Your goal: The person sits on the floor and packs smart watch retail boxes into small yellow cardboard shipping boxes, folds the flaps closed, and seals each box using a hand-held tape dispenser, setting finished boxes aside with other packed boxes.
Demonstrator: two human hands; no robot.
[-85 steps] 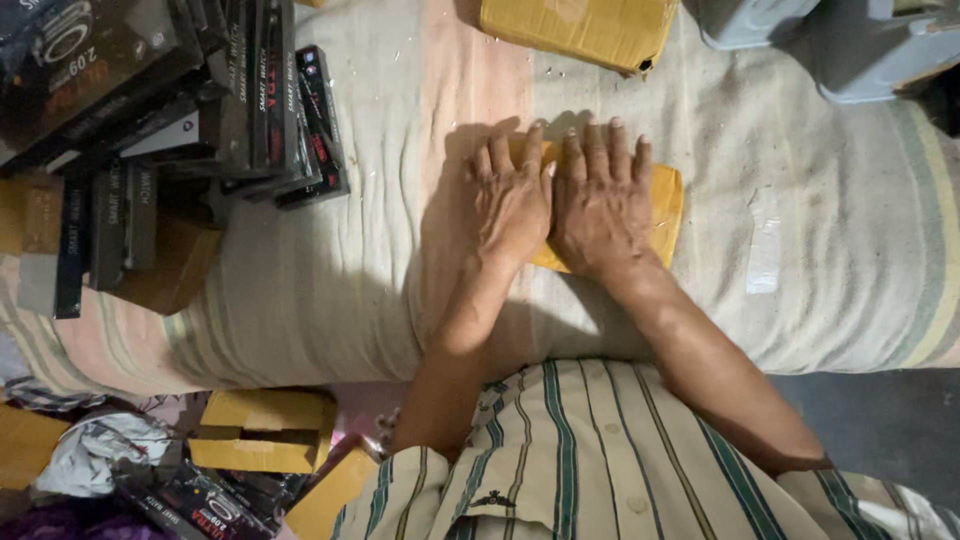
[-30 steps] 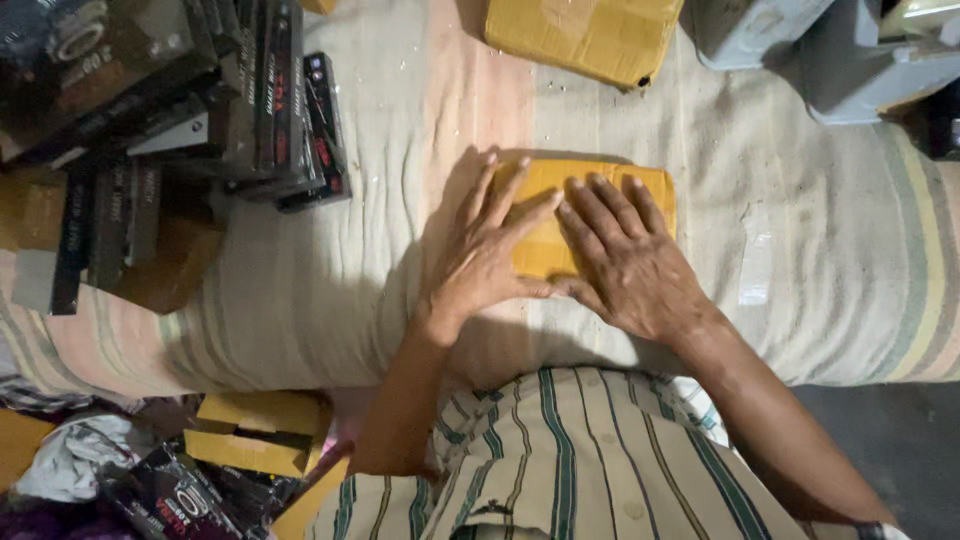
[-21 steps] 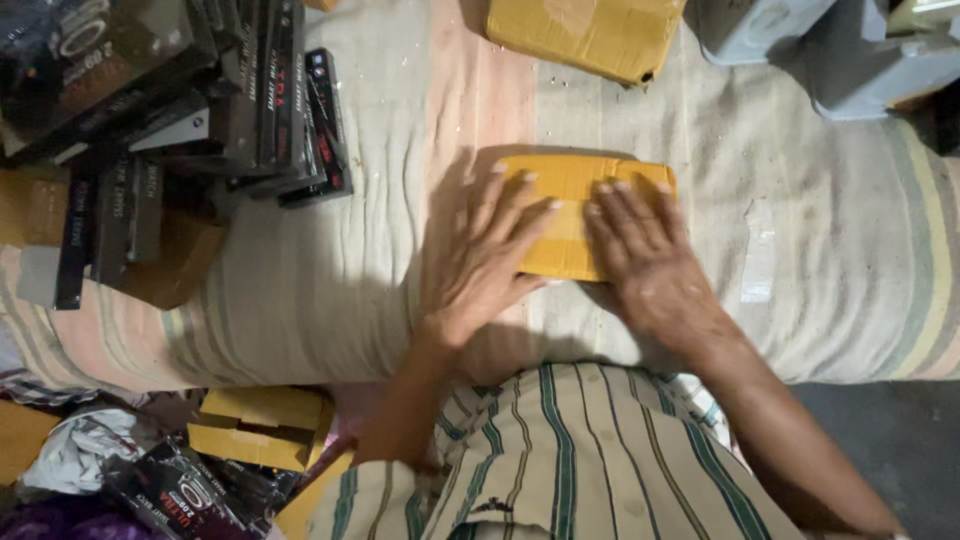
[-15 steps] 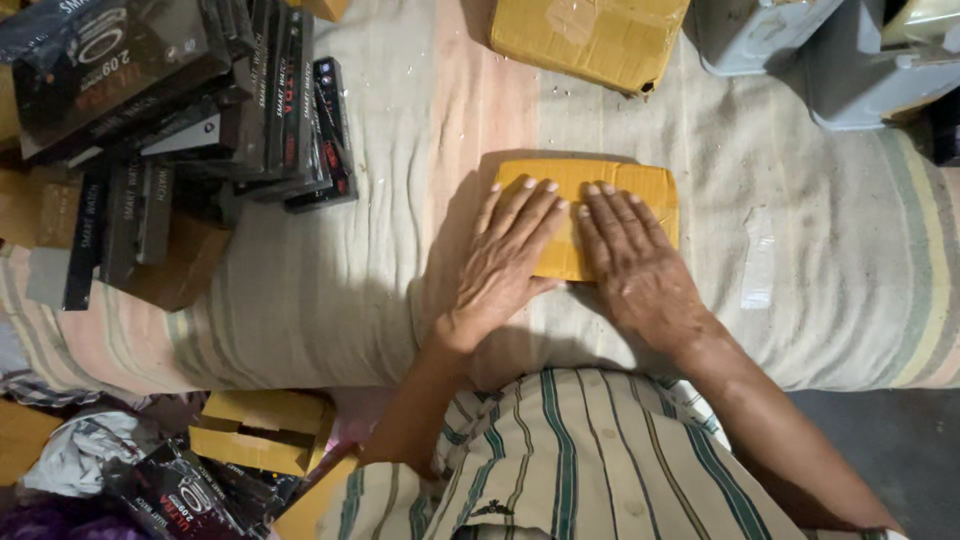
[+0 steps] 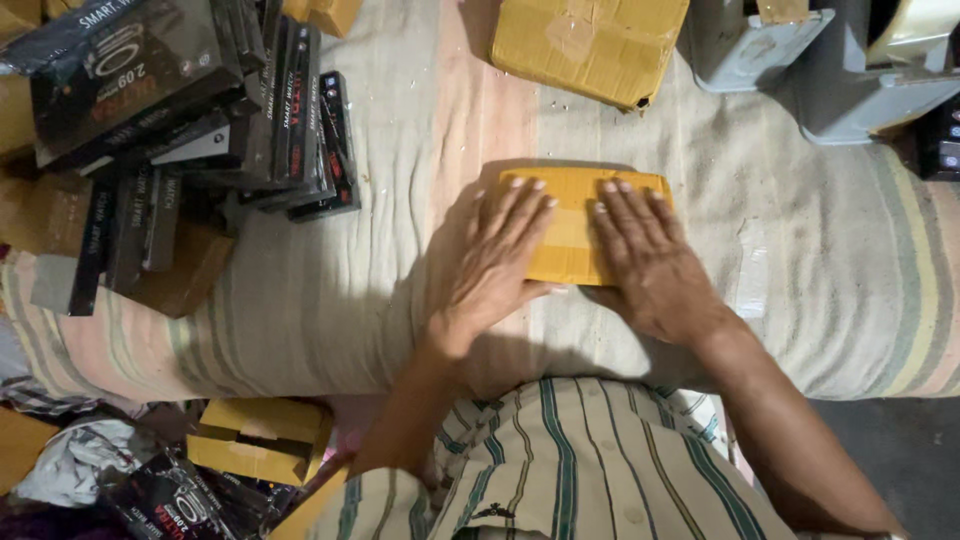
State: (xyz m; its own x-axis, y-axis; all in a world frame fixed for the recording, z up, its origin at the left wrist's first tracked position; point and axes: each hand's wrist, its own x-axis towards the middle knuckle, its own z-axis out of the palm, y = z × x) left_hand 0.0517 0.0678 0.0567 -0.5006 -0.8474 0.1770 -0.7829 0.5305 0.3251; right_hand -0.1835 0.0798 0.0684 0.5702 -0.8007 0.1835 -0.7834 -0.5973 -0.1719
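Pressing flat on a yellow parcel (image 5: 572,225) mid-cloth (image 5: 400,290), left hand (image 5: 493,258) and right hand (image 5: 648,258) open-palmed side by side, gripping nothing, black boxes (image 5: 190,110) far left, cardboard box (image 5: 585,45) beyond.

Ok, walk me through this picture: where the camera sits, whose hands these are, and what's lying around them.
The camera is worn on a person's head and looks straight down, so the striped shirt at the bottom is their own. Both bare hands lie flat, palms down, on a flat yellow packet: the left hand on its left part, the right hand on its right. Nothing is gripped; the fingers are spread and pressing. The packet rests on a striped cloth. To the left is a pile of black boxes, and above sits a cardboard box.
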